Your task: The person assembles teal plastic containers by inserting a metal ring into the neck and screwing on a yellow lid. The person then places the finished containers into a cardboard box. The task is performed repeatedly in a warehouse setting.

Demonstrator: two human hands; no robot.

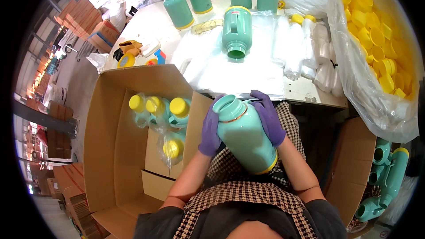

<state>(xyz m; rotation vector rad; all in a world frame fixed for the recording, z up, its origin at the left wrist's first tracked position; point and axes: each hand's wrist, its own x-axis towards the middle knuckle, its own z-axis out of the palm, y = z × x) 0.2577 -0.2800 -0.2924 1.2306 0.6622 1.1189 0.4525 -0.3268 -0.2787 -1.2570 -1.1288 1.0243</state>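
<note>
Between my two purple-gloved hands is a green jug (pixel 248 139) with a yellow base ring, tilted over my lap, its open neck toward the table. My left hand (pixel 210 128) is closed on the jug's left side near the neck. Against the other side, my right hand (pixel 268 117) grips near the handle, which is mostly hidden. Another green jug (pixel 237 28) lies on the table (pixel 212 77) with its mouth facing me. To my left, an open cardboard box (pixel 106 141) contains several green jugs with yellow caps (pixel 179 107), some in clear plastic bags.
Several green jugs (pixel 178 9) stand at the table's far side. Rolled plastic bags (pixel 294 53) lie right of the middle. A large plastic-lined container of yellow cups (pixel 376 35) is at the right. More jugs (pixel 394 177) lie in a box lower right. Gloves (pixel 130 46) lie at the left.
</note>
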